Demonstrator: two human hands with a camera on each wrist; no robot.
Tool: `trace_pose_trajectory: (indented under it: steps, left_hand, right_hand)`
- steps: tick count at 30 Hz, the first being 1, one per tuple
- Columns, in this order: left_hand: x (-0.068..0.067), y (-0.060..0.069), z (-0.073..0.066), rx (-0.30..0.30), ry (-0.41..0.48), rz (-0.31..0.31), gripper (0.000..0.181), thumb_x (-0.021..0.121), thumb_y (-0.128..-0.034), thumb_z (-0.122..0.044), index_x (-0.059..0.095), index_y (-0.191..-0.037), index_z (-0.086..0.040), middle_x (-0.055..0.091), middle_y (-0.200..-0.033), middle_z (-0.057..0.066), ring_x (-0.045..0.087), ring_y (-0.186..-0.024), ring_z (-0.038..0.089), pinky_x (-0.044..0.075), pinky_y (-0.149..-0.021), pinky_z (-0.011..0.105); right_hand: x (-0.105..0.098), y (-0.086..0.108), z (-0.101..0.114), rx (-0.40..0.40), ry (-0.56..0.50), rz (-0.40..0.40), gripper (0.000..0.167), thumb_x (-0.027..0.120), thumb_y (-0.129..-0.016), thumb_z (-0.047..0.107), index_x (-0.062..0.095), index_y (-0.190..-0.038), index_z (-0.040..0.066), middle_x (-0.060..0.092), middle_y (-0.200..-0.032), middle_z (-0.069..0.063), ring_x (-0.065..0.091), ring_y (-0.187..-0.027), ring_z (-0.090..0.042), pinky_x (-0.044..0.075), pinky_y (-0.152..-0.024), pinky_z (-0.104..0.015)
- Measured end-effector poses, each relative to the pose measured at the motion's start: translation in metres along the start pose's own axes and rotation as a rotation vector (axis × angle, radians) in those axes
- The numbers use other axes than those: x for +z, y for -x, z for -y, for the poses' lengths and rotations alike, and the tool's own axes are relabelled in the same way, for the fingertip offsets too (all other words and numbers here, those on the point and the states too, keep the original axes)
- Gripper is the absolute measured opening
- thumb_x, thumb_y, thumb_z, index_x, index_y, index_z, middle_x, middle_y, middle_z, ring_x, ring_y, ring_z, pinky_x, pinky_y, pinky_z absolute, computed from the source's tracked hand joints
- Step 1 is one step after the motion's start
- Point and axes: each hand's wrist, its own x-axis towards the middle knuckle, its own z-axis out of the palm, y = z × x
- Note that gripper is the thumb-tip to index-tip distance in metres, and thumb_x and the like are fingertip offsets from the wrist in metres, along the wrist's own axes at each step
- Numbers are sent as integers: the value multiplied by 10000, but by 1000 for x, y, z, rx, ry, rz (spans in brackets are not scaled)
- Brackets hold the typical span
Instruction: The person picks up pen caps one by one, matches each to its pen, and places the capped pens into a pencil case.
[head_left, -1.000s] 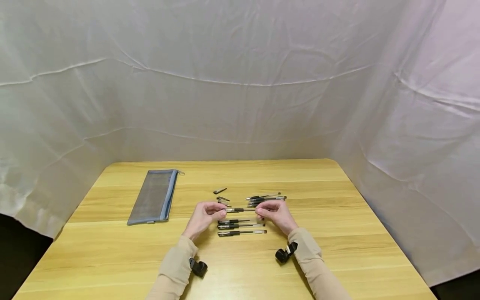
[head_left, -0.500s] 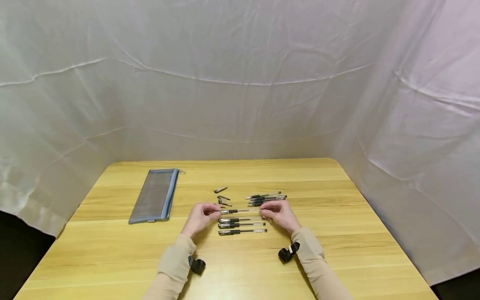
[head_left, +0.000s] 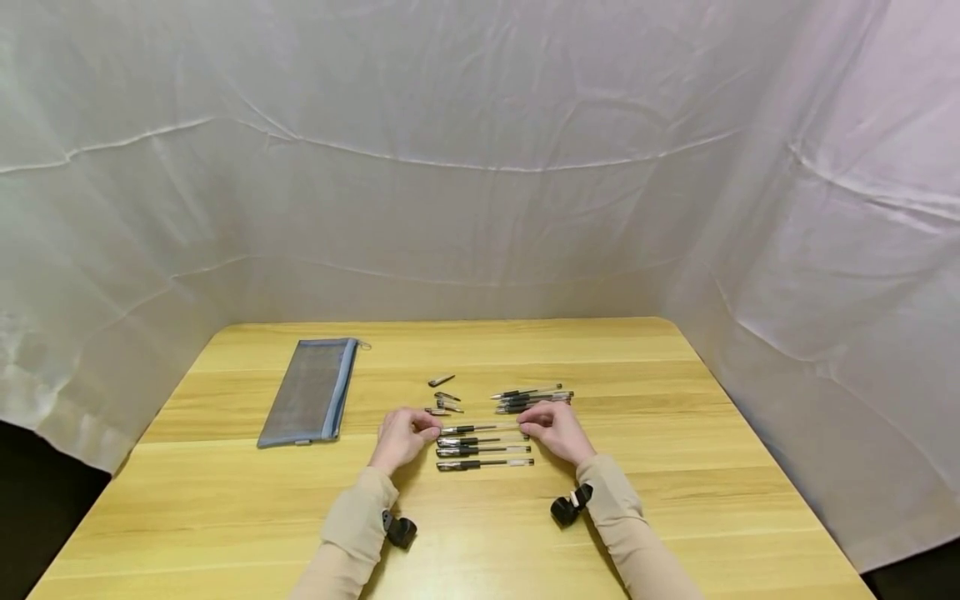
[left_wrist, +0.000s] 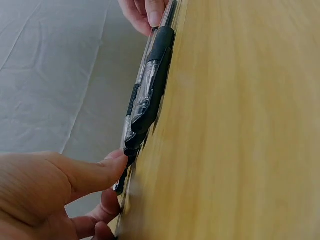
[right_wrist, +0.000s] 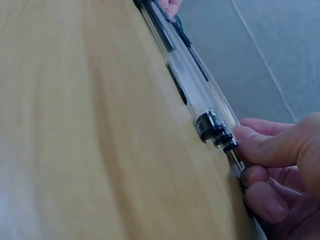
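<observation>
- Left hand [head_left: 403, 437]: grip of thumb and fingers pinching the capped end of a slim clear-plastic pen with black sleeve [head_left: 461, 430]
- Right hand [head_left: 557, 431]: grip pinching the same pen's rear end
- Pen lies level, farthest of four in the row of capped clear-and-black pens [head_left: 469, 451] on the pale wood-grain counter [head_left: 480, 542]
- Step, judged: squaring this pen to the row
- Next move would call for releasing both ends gently, neighbours undisturbed
- Loose small clear-and-black caps [head_left: 449, 406] and uncapped clear-and-black pens [head_left: 532, 400] lie beyond, not yet paired
</observation>
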Motion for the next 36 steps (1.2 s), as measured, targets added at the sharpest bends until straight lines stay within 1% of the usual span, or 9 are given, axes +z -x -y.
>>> trace_pose_trajectory:
  steps: [9, 13, 16, 18, 20, 24, 28, 33, 36]
  left_hand:
    - [0, 1, 0, 6, 7, -7, 53, 755, -889, -122, 801, -897, -147, 764, -900, 20, 629, -881, 209, 388, -919, 481]
    - [0, 1, 0, 1, 8, -5, 54, 758, -886, -131, 797, -924, -138, 756, -890, 20, 619, -871, 198, 380, -926, 477]
    - [0, 1, 0, -7, 14, -5, 68, 753, -892, -144, 792, -947, -136, 740, -868, 14, 599, -850, 183, 373, -895, 451]
    - [0, 1, 1, -15, 26, -6, 79, 741, -904, -149, 791, -964, -134, 724, -853, 9, 583, -837, 170, 362, -884, 432]
    - [0, 0, 1, -19, 37, -12, 90, 732, -911, -150, 789, -977, -129, 710, -839, 7, 574, -821, 160, 355, -865, 414]
    - [-1, -1, 1, -27, 61, -28, 108, 727, -912, -147, 787, -995, -113, 695, -827, 14, 580, -821, 161, 350, -851, 397]
    - [-1, 0, 1, -31, 69, -33, 108, 725, -913, -143, 785, -995, -106, 707, -833, 19, 609, -845, 183, 373, -886, 439]
    - [0, 0, 3, -29, 77, -42, 108, 719, -915, -139, 782, -996, -107, 716, -848, 21, 626, -885, 210, 374, -962, 506]
    - [0, 0, 4, -21, 79, -48, 105, 714, -917, -132, 782, -994, -106, 723, -850, 20, 635, -893, 222, 371, -980, 531]
  right_hand:
    - [1, -3, 1, 43, -16, -7, 95, 765, -862, 43, 800, -951, 51, 758, -971, -123, 715, -902, -241, 548, -779, -210]
    - [1, -2, 1, 71, -21, -10, 97, 768, -862, 52, 804, -951, 71, 761, -976, -106, 700, -891, -193, 530, -767, -196]
    - [1, 0, -2, 77, -47, -21, 99, 771, -865, 66, 802, -959, 67, 760, -991, -116, 699, -894, -178, 527, -778, -189]
    - [0, 0, -4, 83, -75, -42, 110, 771, -867, 69, 795, -972, 52, 758, -1006, -137, 697, -888, -169, 527, -777, -184]
    - [-2, 0, -5, 100, -107, -82, 124, 773, -865, 70, 788, -986, 42, 753, -1022, -153, 688, -871, -141, 522, -775, -178]
    - [-6, 0, -6, 136, -148, -196, 151, 766, -860, 36, 771, -1009, 16, 744, -1035, -184, 649, -827, -84, 511, -758, -171]
    - [-10, 0, -7, 158, -111, -272, 173, 761, -860, 19, 766, -1032, 2, 733, -1032, -189, 647, -827, -99, 523, -753, -169]
    - [-13, -2, -9, 179, 3, -251, 203, 772, -859, 56, 769, -1060, 29, 666, -1034, -158, 634, -909, -211, 526, -804, -238]
    - [-13, -3, -11, 183, 56, -227, 182, 777, -858, 70, 777, -1040, 56, 635, -1019, -139, 599, -921, -243, 494, -799, -298]
